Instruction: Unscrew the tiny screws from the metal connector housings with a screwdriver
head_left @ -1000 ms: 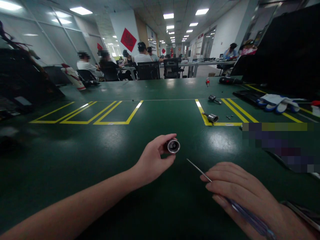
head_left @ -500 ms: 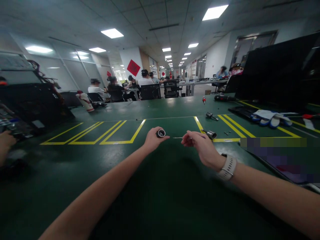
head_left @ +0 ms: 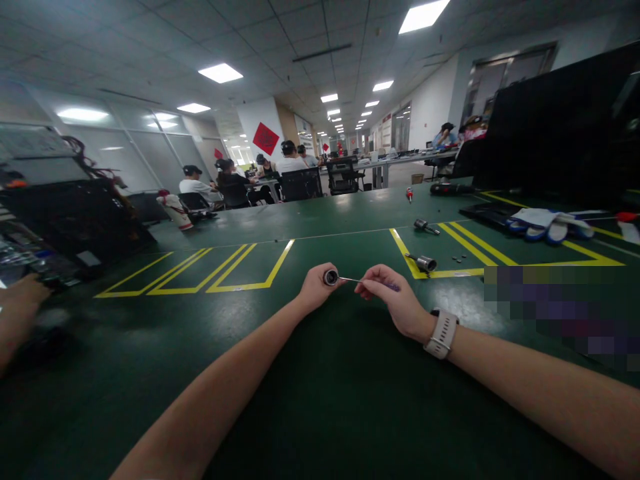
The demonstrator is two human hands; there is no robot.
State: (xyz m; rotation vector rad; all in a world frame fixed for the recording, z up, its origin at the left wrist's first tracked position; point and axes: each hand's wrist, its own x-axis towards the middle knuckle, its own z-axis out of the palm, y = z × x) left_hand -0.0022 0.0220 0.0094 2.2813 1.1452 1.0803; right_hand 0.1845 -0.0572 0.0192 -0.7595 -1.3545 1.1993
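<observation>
My left hand [head_left: 317, 288] is closed around a short, round metal part [head_left: 331, 277], whose open, hollow end faces me. In my right hand [head_left: 393, 297] I pinch a thin screwdriver [head_left: 351, 279] with a purplish handle. Its slim shaft points left, and the tip is at the rim of the round part; whether it goes inside I cannot tell. Beyond my right hand, a metal cup-shaped piece with a dark shank [head_left: 425, 263] lies on the green table. A similar shanked metal piece [head_left: 425, 227] lies farther back.
Several tiny dark bits [head_left: 459, 259] lie right of the cup-shaped piece. White-and-blue gloves [head_left: 547, 223] rest at the right, by a large black screen [head_left: 560, 127]. A red-tipped tool [head_left: 409, 194] lies farther back. Another person's hand [head_left: 23, 310] is at the far left.
The screwdriver tip has come up to the round part as my hands drew closer together. The view has shifted slightly, and the other person's hand at left shows more.
</observation>
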